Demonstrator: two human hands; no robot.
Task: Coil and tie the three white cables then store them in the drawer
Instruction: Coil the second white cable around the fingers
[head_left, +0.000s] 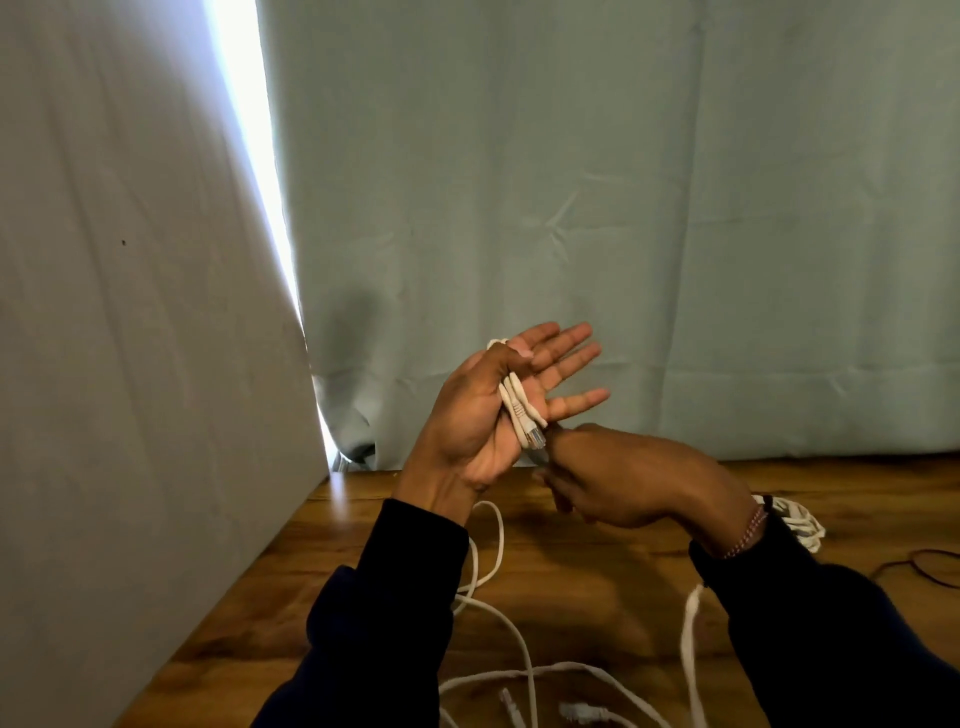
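Note:
My left hand (498, 410) is raised palm up with its fingers spread straight. My thumb presses a white cable (519, 410) against the palm, and its plug end points down toward my right hand. My right hand (623, 480) sits just below and right, back toward me, fingers curled down by the plug; what they hold is hidden. Loose white cable (519, 670) trails over the wooden table (571, 582) in loops, with two plugs near the bottom edge. A coiled white bundle (802, 522) lies behind my right wrist.
A pale blue curtain (623, 208) hangs behind the table. A grey panel (130, 364) stands along the left side. A thin dark wire (930, 566) lies at the right edge of the table.

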